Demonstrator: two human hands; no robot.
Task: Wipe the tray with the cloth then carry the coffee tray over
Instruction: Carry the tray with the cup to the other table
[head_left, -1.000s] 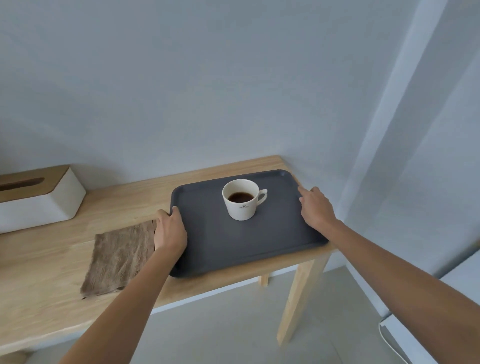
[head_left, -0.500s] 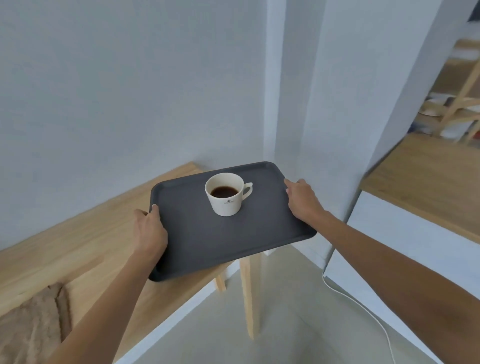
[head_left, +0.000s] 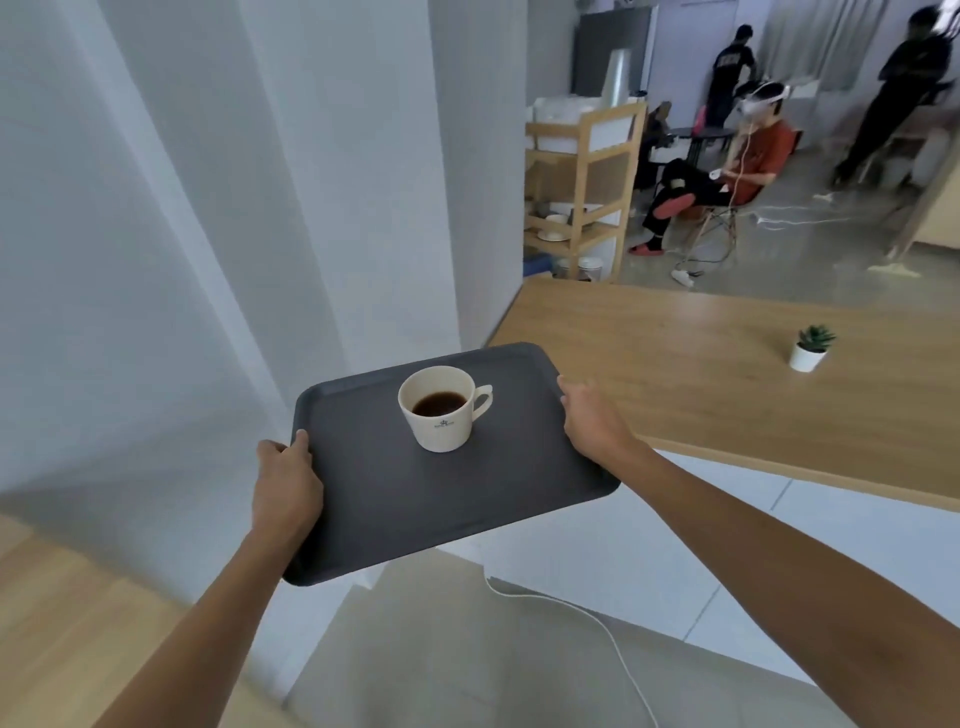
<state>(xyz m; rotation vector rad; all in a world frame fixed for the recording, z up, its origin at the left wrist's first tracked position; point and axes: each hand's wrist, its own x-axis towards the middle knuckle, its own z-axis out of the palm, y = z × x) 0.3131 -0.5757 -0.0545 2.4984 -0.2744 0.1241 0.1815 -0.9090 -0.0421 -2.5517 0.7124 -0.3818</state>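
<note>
My left hand (head_left: 287, 488) clamps the tray's (head_left: 395, 499) left short edge, thumb on top of the rim; my right hand (head_left: 592, 421) grips the opposite short edge. The dark tray is in the air, roughly level, long axis running from hand to hand. A white cup (head_left: 439, 408) of coffee stands upright near its far middle, handle pointing right. Beyond lies a wooden counter (head_left: 675, 364) with a small potted plant (head_left: 810, 347); grey walls (head_left: 208, 208) stand to my left.
</note>
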